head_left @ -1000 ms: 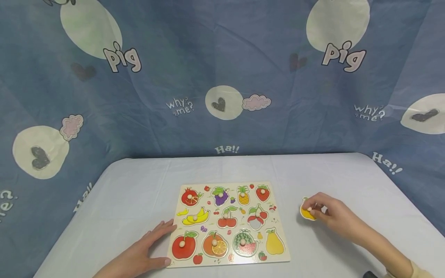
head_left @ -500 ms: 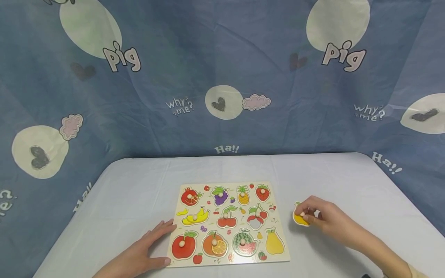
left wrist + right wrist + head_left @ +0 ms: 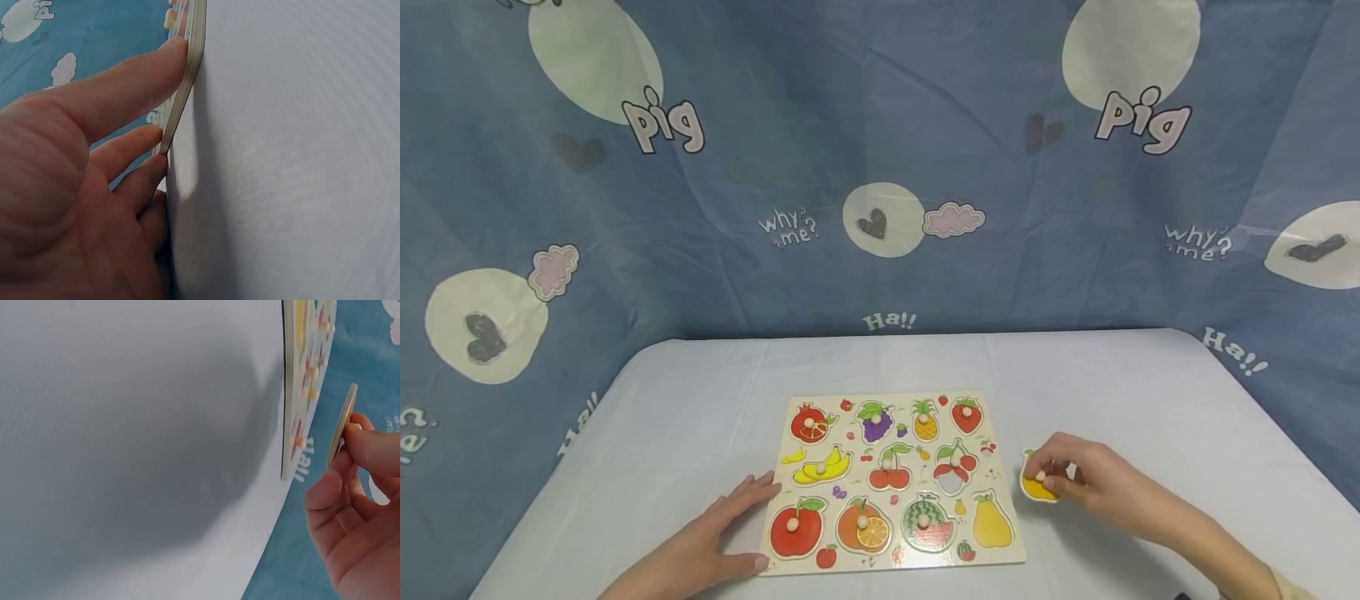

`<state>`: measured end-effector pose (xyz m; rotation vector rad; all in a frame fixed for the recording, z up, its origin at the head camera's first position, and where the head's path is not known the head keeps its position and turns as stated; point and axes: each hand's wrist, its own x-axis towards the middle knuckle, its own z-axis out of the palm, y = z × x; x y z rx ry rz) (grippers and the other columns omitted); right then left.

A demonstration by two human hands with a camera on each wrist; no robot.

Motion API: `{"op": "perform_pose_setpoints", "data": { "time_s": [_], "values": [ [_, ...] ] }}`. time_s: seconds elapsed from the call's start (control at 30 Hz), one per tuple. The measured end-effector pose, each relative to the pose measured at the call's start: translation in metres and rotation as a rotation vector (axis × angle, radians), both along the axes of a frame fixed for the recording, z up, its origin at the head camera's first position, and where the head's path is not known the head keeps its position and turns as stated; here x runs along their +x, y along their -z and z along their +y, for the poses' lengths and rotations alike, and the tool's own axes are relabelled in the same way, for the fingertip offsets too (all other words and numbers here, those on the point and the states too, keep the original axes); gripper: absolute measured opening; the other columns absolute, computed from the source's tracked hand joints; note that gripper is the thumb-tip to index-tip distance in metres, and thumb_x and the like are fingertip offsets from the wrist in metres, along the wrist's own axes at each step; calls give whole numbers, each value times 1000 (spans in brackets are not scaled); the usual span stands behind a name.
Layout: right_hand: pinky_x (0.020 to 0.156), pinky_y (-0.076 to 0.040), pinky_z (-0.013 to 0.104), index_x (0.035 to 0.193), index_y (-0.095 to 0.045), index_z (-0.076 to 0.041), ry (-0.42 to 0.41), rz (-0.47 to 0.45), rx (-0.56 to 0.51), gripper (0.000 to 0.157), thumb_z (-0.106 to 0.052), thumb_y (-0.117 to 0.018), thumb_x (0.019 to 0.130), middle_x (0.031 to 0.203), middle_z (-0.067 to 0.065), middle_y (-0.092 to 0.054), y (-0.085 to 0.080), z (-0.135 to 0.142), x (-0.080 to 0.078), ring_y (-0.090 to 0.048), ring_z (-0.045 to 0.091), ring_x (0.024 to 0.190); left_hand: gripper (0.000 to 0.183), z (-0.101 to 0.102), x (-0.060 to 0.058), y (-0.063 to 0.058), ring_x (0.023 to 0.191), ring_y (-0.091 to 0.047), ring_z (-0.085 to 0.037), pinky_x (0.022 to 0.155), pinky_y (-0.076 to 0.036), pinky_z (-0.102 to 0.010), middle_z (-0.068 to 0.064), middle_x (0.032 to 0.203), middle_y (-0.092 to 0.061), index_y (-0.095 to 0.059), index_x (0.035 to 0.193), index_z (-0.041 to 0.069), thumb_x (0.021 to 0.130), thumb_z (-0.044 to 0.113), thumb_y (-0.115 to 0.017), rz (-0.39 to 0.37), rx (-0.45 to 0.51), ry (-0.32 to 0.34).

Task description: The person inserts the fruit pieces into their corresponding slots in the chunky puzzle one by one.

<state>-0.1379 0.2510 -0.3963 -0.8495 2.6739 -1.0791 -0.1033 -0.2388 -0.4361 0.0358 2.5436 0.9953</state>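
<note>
A wooden fruit puzzle board point(image 3: 917, 492) lies flat on the table, with knobbed pieces such as an apple point(image 3: 805, 537) and a watermelon point(image 3: 917, 537) in it. Its pear recess point(image 3: 992, 525) at the lower right shows a printed pear without a knob. Just right of the board, my right hand point(image 3: 1097, 475) pinches a yellow pear puzzle piece point(image 3: 1037, 490) by its knob, held above the cloth. In the right wrist view that piece point(image 3: 344, 422) appears edge-on between thumb and fingers. My left hand point(image 3: 707, 533) rests its straight fingers and thumb against the board's left edge.
White cloth point(image 3: 700, 417) covers the table around the board. Behind and at the sides hangs a blue printed curtain point(image 3: 820, 283). A small dark object point(image 3: 1183, 596) shows at the bottom edge beneath the right forearm.
My right hand has carried the pear piece left and slightly nearer to me, closer to the board's right edge. The left hand and the board have stayed in place.
</note>
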Motion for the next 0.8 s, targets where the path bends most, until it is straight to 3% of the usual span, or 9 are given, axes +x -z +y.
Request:
{"op": "perform_pose_setpoints", "data": {
  "time_s": [0.47,0.8],
  "values": [
    [64,-51,23,101,-68,-26,-92,-54,0,22,-7,-69,92,95,-11,-61,2,-15,1,-57,6,80,90,0,0,0,143,-24,-39,102,-26,-74,-8,159,-30,-45,147,32,67,41,-87,-4,-5,-7],
    [69,-50,22,100,-69,-25,-162,2,-22,22,-5,-69,90,95,-13,-62,7,-27,3,-56,5,83,91,1,2,-2,143,-24,-40,102,-25,-74,-9,158,-30,-46,147,32,67,41,-87,-4,4,-14]
  ]
}}
